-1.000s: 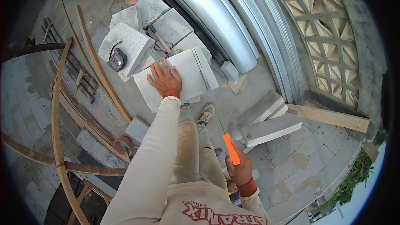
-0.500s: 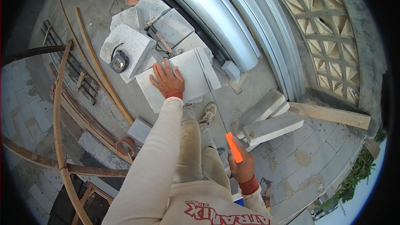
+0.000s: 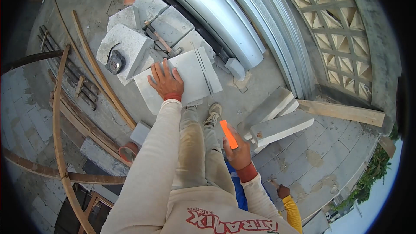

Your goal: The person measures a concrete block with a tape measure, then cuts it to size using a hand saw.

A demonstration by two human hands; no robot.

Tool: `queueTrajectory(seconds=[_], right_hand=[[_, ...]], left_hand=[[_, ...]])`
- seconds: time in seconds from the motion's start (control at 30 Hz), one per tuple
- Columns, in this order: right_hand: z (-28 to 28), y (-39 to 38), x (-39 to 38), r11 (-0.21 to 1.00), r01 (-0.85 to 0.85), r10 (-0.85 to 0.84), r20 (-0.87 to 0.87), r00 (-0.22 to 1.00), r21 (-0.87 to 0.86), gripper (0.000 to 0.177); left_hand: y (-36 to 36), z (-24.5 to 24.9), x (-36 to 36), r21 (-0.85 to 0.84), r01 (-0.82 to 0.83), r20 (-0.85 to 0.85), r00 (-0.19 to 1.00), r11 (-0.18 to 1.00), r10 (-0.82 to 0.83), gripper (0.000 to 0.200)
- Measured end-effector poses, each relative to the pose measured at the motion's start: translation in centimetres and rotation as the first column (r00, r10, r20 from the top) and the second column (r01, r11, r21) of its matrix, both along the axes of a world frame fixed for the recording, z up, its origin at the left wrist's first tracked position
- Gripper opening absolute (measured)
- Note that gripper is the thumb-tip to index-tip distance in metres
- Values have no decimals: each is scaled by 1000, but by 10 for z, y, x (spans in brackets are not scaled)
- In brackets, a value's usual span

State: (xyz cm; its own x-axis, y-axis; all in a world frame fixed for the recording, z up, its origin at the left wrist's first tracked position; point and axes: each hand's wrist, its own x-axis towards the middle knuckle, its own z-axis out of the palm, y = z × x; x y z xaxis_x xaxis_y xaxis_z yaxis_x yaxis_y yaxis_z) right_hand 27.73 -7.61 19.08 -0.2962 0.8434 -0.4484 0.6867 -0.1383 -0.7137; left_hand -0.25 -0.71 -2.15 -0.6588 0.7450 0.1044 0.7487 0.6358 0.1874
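Note:
My left hand [image 3: 165,80] lies flat, fingers spread, on a pale grey stone slab [image 3: 196,76] that rests on the concrete ground. A thin cut line runs across the slab's right part. My right hand [image 3: 237,152] is raised near my waist and grips a bright orange flat pencil [image 3: 228,134], pointing up and left. My shoe [image 3: 212,114] stands just below the slab's lower edge.
A tape measure [image 3: 114,63] sits on a stone block [image 3: 125,45] left of the slab, with a hammer [image 3: 158,40] behind. Cut stone pieces [image 3: 279,126] lie at right beside a wooden plank [image 3: 342,112]. Curved timber strips [image 3: 58,117] lie left. Another person's hand in a yellow sleeve [image 3: 289,206] appears below.
My right hand with the orange pencil has moved up and left, closer to the slab. A second person's hand and yellow sleeve have come into view at the bottom. My left hand stays on the slab.

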Motion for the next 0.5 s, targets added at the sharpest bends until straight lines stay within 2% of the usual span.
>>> queueTrajectory(seconds=[0.1, 0.2, 0.3, 0.37, 0.43, 0.5], right_hand=[[77, -40, 28, 995, 30, -24, 70, 997, -91, 48], [100, -59, 50, 998, -49, 47, 72, 996, 25, 47], [36, -43, 34, 998, -59, 58, 33, 998, 27, 48], [-22, -10, -2, 975, 91, -87, 28, 996, -202, 45], [-52, -1, -18, 996, 35, -36, 7, 999, 82, 45], [-27, -7, -5, 998, 65, -64, 24, 998, -26, 46]], left_hand=[[-9, 7, 2, -45, 5, 13, 1000, 999, -5, 54], [-3, 8, 2, -41, -3, 26, 1000, 999, 4, 54], [-9, 7, -2, -41, 8, 33, 999, 999, -7, 54], [-4, 11, -1, -45, 10, 29, 1000, 999, -8, 53], [1, 7, -2, -37, -3, -1, 1000, 999, 3, 53], [-16, 5, 8, -63, -6, -15, 1000, 998, 5, 52]])
